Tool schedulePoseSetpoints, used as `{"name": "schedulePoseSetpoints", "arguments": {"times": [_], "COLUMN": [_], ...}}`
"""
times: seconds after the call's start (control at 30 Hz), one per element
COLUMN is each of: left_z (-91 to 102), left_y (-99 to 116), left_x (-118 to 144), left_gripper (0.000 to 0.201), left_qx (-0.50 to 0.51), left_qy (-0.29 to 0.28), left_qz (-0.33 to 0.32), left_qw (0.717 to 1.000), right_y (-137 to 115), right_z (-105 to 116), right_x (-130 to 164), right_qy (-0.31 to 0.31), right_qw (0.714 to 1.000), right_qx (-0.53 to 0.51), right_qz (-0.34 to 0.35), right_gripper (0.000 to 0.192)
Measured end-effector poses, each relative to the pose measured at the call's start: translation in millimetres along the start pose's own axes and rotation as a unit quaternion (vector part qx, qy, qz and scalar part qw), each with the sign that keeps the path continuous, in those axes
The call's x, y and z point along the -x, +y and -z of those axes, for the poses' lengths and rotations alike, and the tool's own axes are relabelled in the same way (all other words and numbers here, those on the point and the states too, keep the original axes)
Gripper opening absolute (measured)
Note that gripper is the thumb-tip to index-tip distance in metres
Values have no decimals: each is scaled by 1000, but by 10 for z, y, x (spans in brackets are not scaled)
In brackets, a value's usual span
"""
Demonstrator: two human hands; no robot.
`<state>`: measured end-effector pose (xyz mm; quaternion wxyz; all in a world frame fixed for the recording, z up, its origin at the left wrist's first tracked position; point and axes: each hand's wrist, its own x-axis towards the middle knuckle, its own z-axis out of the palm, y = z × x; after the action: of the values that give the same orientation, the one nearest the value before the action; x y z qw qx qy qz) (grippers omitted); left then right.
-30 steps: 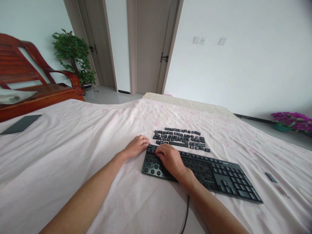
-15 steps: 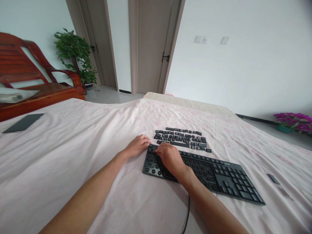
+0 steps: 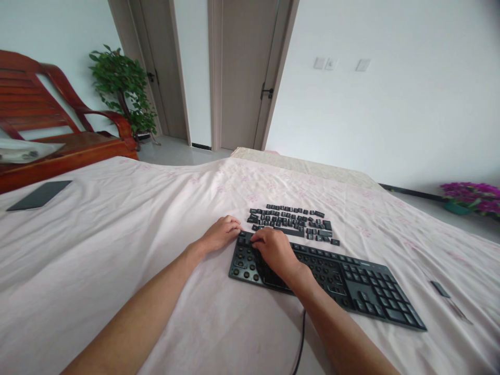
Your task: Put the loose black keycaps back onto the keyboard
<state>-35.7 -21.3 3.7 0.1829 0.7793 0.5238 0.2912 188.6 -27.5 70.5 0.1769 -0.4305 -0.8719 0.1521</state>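
Note:
A black keyboard [image 3: 375, 291] lies slantwise on the bed sheet. Its left part shows bare key sockets [image 3: 245, 274], while keycaps sit on the number pad and along the top row. At the upper left corner, my left hand [image 3: 222, 232] has its fingers together against the keyboard's edge. Over the left end, my right hand [image 3: 276, 252] bends down with thumb and fingers drawn together at the upper keys; anything between the fingertips is hidden. Just beyond the keyboard, loose black keycaps [image 3: 289, 223] lie in rows on the sheet, with a long space bar keycap [image 3: 291, 232] among them.
A small tool with a dark handle [image 3: 440, 288] rests right of the keyboard. The keyboard's cable [image 3: 302, 338] runs toward me. A dark flat panel [image 3: 39, 196] lies at the bed's left. Beyond stand a wooden bench [image 3: 58, 125] and a potted plant [image 3: 121, 86].
My right hand has shifted very slightly to the right over the upper left keys. My left hand stays at the keyboard's corner. The whole view has moved a little.

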Motion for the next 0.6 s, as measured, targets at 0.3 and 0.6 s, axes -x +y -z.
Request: {"name": "schedulePoseSetpoints", "arguments": {"times": [0.3, 0.6], "left_z": [-9, -8], "left_y": [-19, -14], "left_x": [8, 4], "left_gripper": [33, 33], "left_qx": [6, 7], "left_qy": [2, 3], "left_qz": [-8, 4], "left_qw": [1000, 1000], "right_y": [8, -65], "right_z": [5, 21], "right_x": [34, 2], "right_qy": [4, -31], "right_qw": [1000, 998], "right_qx": [-16, 58], "right_qz": [15, 23], "right_gripper": [18, 19]}}
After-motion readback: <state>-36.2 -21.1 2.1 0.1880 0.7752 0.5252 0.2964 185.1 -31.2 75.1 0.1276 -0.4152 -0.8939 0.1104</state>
